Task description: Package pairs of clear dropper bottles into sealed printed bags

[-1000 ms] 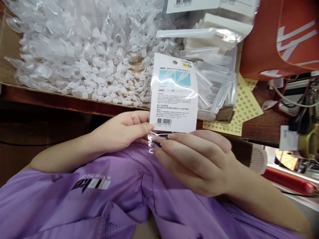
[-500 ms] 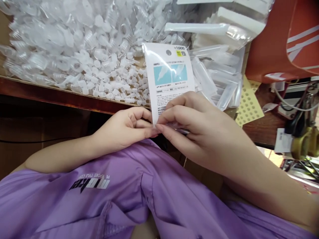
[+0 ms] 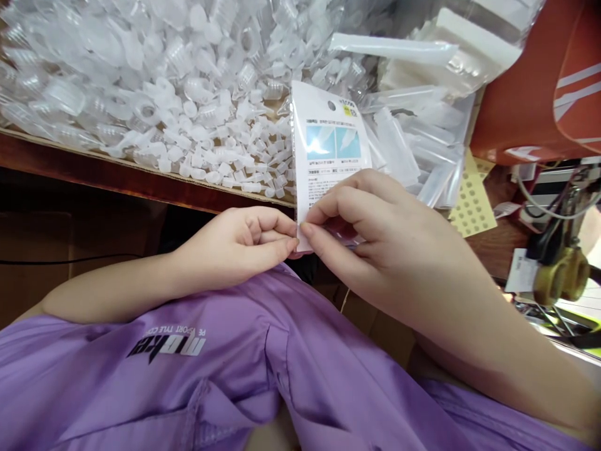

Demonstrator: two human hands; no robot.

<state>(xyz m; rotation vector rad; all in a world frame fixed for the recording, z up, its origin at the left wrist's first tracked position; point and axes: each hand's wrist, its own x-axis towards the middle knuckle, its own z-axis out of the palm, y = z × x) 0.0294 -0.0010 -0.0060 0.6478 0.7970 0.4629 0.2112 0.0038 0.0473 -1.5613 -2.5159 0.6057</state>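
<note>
A clear plastic bag with a printed card (image 3: 332,144) in it stands upright between my hands; the card has two blue pictures and small print. My left hand (image 3: 239,241) pinches the bag's lower left corner between thumb and fingers. With thumb and forefinger, my right hand (image 3: 380,232) grips the lower part of the bag just beside it, covering the lower right of the card. What else lies inside the bag is hidden. Behind it, small white plastic caps (image 3: 230,156) and clear bottle tops (image 3: 126,94) lie heaped in a shallow cardboard box.
Clear plastic tubes or sleeves (image 3: 399,144) and a stack of clear bags (image 3: 451,56) lie at the right of the heap. Further right are an orange box (image 3: 526,100), a yellow sticker sheet (image 3: 472,200) and scissors (image 3: 561,269). The box's front edge (image 3: 117,188) runs above my left arm.
The bag with the card sits slightly further right in view and leans back a little more. My right thumb has shifted slightly up along its edge. Both hands keep their hold.
</note>
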